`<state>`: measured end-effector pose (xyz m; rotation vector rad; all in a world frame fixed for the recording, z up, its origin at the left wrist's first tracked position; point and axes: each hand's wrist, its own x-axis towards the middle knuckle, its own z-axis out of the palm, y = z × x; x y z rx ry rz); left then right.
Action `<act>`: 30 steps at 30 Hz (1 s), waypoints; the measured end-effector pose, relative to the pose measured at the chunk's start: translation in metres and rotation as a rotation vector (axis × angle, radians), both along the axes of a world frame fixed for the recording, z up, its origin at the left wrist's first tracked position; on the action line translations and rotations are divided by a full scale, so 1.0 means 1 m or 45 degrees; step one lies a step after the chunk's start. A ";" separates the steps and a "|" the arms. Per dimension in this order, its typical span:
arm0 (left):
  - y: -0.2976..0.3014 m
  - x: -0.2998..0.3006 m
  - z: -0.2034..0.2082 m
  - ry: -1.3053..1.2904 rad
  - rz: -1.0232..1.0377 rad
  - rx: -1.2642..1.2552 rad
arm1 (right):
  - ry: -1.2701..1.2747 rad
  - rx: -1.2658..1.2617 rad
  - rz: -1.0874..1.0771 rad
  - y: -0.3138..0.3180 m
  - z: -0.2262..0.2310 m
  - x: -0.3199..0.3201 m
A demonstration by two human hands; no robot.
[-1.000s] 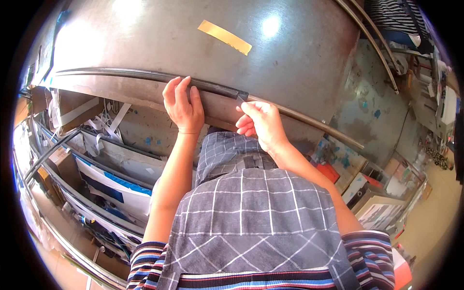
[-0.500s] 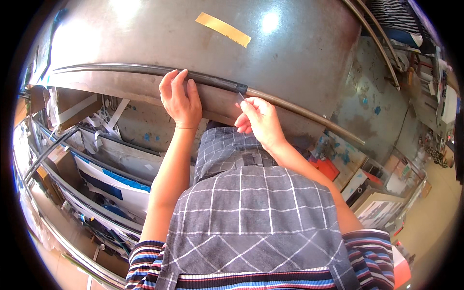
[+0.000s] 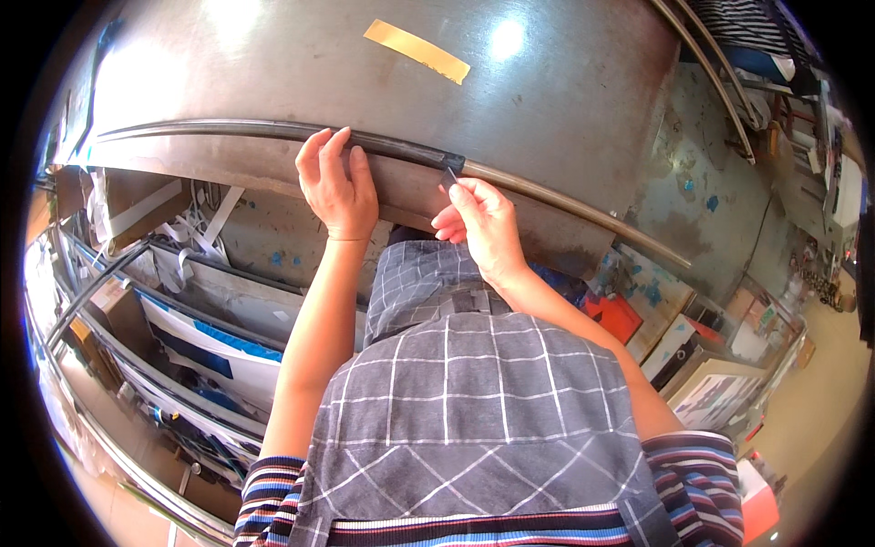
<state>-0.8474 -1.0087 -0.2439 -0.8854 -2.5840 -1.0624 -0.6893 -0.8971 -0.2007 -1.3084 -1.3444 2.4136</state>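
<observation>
A long rod lies along the near edge of the metal table; a black sleeve or wrap (image 3: pixel 401 150) covers its left part, and its right part is a bare brownish tube (image 3: pixel 583 217). My left hand (image 3: pixel 337 187) rests on the black part, fingers stretched and apart, fingertips over the rod. Beside the end of the black part, my right hand (image 3: pixel 483 219) pinches a small, thin dark piece (image 3: pixel 449 176) between thumb and forefinger. The piece's upper end reaches the rod there; its exact kind is too small to make out.
A yellow strip (image 3: pixel 417 51) lies on the metal tabletop (image 3: pixel 273 77). Below the table on the left stands a metal rack (image 3: pixel 173 365) with sheets and boxes. Boxes and boards (image 3: pixel 715 387) sit at the lower right. Two more rods (image 3: pixel 706 68) stick out at the upper right.
My right hand has shifted slightly left with the thin dark piece, which now shows more clearly against the black part's end. My left hand stays on the rod, almost unmoved.
</observation>
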 end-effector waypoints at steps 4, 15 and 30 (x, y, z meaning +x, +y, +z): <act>0.000 0.000 0.001 0.017 -0.008 -0.002 | 0.024 0.039 -0.057 -0.003 -0.003 -0.001; 0.000 -0.001 -0.001 0.013 -0.017 0.018 | -0.008 0.038 -0.023 -0.001 -0.003 -0.001; -0.002 0.000 0.000 -0.002 -0.028 -0.011 | -0.095 0.211 0.053 0.027 0.012 0.011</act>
